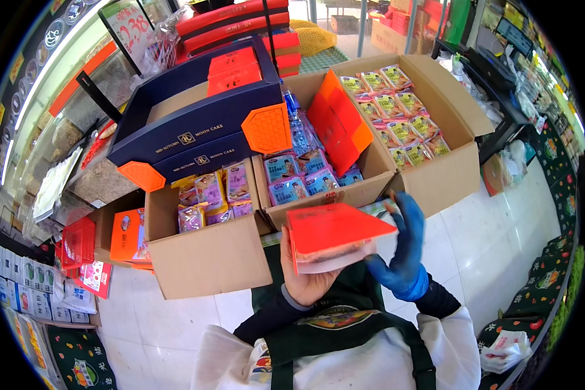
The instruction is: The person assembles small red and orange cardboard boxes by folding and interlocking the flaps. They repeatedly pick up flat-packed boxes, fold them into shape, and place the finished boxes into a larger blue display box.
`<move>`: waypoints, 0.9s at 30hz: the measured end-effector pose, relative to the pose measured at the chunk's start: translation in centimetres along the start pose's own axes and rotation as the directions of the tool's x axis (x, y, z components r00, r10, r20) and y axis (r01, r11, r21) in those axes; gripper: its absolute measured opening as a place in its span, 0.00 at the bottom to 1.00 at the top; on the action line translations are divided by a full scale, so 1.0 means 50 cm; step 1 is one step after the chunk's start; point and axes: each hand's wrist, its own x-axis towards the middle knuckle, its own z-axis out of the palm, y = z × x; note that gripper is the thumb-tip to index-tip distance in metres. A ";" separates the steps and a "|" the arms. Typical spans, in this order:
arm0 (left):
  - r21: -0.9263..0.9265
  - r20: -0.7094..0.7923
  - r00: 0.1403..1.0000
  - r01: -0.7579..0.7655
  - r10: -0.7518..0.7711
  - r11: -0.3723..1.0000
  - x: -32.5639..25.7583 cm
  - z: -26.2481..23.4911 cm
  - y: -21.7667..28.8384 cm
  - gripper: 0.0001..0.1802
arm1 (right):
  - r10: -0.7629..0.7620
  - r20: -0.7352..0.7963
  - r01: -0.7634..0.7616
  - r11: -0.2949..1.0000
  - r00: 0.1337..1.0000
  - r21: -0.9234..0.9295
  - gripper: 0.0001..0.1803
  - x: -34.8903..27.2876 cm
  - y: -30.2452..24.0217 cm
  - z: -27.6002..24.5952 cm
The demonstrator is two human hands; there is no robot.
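Note:
In front of my chest, my bare left hand is closed around a small red box from below and the left. Its red lid slants over the top, and a pale inside part shows along the near edge. My right hand, in a blue glove, is at the box's right side with thumb and fingers spread. The thumb tip is close to the box's near right corner; whether it touches I cannot tell. Just beyond the box stands a cardboard carton with blue packets and a red folded card box.
A carton of yellow packets stands at right, another carton of purple packets at left. Dark blue display boxes with orange tabs are stacked behind. A red basket sits at far left; white tile floor lies right.

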 end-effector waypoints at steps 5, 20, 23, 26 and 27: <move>0.142 -0.076 0.976 0.215 -0.206 0.966 -0.028 -0.022 -0.013 0.45 | 0.319 0.487 -0.582 0.458 0.813 0.672 0.45 -0.034 0.015 0.011; 0.861 -0.170 0.984 0.178 -0.060 0.477 -0.150 -0.188 0.012 0.33 | 0.289 0.833 -0.874 0.281 0.471 0.397 0.35 -0.142 0.022 -0.005; 0.798 -0.281 0.960 0.243 -0.016 0.551 -0.128 -0.164 0.006 0.27 | 0.442 0.862 -0.957 -0.029 0.246 0.289 0.33 -0.144 0.022 -0.002; 0.783 -0.311 0.949 0.291 -0.059 0.550 -0.118 -0.155 0.017 0.24 | 0.504 0.858 -0.945 -0.226 0.096 0.238 0.32 -0.139 0.033 0.002; 0.782 -0.315 0.946 0.303 -0.075 0.545 -0.116 -0.154 0.020 0.24 | 0.515 0.851 -0.923 -0.267 0.105 0.276 0.31 -0.153 0.045 0.007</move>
